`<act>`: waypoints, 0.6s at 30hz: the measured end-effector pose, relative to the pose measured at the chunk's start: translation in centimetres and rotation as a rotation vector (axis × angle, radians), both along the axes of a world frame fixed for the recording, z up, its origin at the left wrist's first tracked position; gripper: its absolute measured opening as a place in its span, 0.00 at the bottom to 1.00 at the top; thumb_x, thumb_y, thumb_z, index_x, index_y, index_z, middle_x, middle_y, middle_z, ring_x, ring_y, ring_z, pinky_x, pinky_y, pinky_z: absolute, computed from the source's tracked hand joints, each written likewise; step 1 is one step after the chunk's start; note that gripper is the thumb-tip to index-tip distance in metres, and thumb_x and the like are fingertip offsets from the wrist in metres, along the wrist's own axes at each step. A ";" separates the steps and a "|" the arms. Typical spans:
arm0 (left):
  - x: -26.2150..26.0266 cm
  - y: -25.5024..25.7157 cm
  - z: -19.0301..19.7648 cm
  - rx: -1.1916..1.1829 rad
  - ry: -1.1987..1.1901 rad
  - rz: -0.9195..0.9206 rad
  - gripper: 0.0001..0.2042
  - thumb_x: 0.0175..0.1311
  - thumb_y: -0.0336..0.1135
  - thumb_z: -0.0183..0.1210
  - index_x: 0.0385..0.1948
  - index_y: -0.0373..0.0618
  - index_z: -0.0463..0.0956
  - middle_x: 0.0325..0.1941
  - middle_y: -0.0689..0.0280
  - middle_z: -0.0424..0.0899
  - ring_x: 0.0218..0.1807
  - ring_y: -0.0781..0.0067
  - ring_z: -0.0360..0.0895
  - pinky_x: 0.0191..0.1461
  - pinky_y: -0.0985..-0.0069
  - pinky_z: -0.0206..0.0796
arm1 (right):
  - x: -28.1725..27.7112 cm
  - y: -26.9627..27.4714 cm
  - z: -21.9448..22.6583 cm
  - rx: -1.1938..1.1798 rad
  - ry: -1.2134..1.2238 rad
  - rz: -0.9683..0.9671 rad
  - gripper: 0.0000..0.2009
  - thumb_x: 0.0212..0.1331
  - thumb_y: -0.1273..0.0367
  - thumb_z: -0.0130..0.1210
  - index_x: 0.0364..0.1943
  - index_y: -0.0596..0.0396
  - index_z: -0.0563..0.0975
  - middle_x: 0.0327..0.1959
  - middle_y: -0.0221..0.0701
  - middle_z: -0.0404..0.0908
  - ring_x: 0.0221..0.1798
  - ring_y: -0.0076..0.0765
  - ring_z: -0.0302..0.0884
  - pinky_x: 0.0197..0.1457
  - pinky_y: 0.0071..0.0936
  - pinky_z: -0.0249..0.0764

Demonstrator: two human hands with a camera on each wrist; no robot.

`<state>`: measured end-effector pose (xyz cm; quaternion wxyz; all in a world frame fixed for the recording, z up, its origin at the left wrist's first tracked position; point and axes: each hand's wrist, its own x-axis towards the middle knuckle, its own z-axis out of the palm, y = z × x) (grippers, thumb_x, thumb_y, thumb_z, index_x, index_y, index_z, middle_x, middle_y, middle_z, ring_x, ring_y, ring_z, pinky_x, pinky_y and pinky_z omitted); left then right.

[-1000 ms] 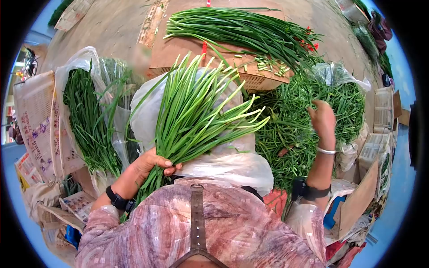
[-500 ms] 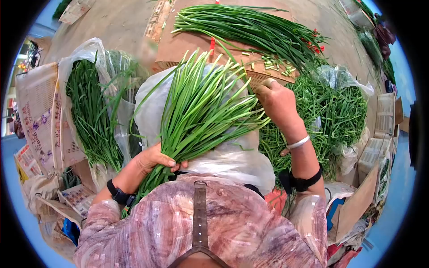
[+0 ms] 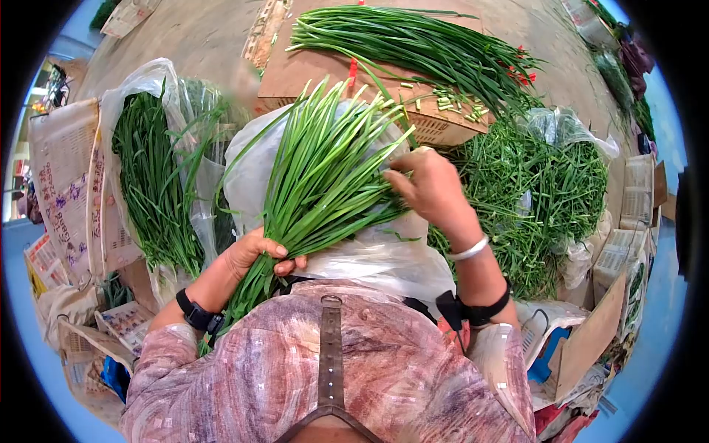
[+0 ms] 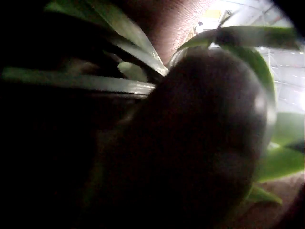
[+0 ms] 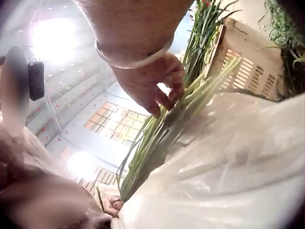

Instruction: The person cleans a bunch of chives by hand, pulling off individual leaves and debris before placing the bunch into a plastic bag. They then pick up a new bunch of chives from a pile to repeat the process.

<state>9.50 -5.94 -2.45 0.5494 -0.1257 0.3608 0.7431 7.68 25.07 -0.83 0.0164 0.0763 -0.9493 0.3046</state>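
A bunch of garlic chives (image 3: 314,177) fans out over the lap, pale cut ends pointing away from the body. My left hand (image 3: 255,255) grips it low down among the green leaves, thumb across the top. Dark close shapes and a few leaves (image 4: 109,83) fill the left wrist view. At the right edge of the fan is my right hand (image 3: 432,188), its bent thumb and fingers pinching at the outer stalks. The right wrist view shows this right hand (image 5: 157,86) from the side, fingertips right at the stalks. Under the bunch lies a whitish plastic sheet (image 3: 369,269).
Ahead, a long pile of chives (image 3: 399,40) lies on a cardboard-topped crate (image 3: 284,77) beside short cut pieces (image 3: 447,101). To the right spreads a heap of loose green trimmings (image 3: 546,192). Leftward, more chives (image 3: 151,177) stand in a clear plastic bag near a printed crate (image 3: 66,170).
My right hand came in from over the trimmings heap to the bunch, then moved slightly left and down along its edge. The outer stalks are drawn inward. The left hand keeps its grip.
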 end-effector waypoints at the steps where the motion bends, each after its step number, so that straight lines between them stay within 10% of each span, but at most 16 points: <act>1: 0.0 0.0 0.0 0.002 0.002 -0.002 0.27 0.42 0.28 0.59 0.49 0.33 0.65 0.31 0.46 0.78 0.17 0.72 0.68 0.20 0.77 0.59 | -0.4 -0.7 -0.4 -0.016 -0.063 -0.014 0.10 0.48 0.64 0.59 0.29 0.57 0.81 0.24 0.41 0.78 0.27 0.47 0.76 0.34 0.36 0.73; 6: 0.0 -0.4 0.2 0.099 -0.076 0.030 0.28 0.44 0.29 0.57 0.52 0.33 0.62 0.34 0.43 0.78 0.18 0.71 0.70 0.23 0.79 0.64 | -0.9 -2.6 -0.7 -0.212 -0.214 -0.076 0.10 0.45 0.64 0.60 0.26 0.56 0.80 0.24 0.45 0.79 0.29 0.52 0.77 0.34 0.41 0.74; 11: 0.4 -0.9 -0.7 0.309 -0.198 0.100 0.30 0.45 0.29 0.54 0.56 0.34 0.59 0.38 0.38 0.75 0.20 0.72 0.70 0.22 0.77 0.61 | 0.0 -1.8 -0.9 -0.568 -0.286 -0.119 0.08 0.47 0.71 0.59 0.23 0.64 0.77 0.17 0.33 0.77 0.21 0.22 0.71 0.27 0.24 0.68; 18: 0.3 -0.2 -0.8 0.305 -0.212 0.070 0.32 0.47 0.30 0.55 0.59 0.35 0.56 0.43 0.36 0.73 0.22 0.70 0.72 0.25 0.77 0.64 | 3.5 -1.4 2.6 -1.026 -0.354 -0.079 0.05 0.52 0.73 0.58 0.24 0.62 0.76 0.21 0.20 0.72 0.22 0.11 0.62 0.25 0.13 0.61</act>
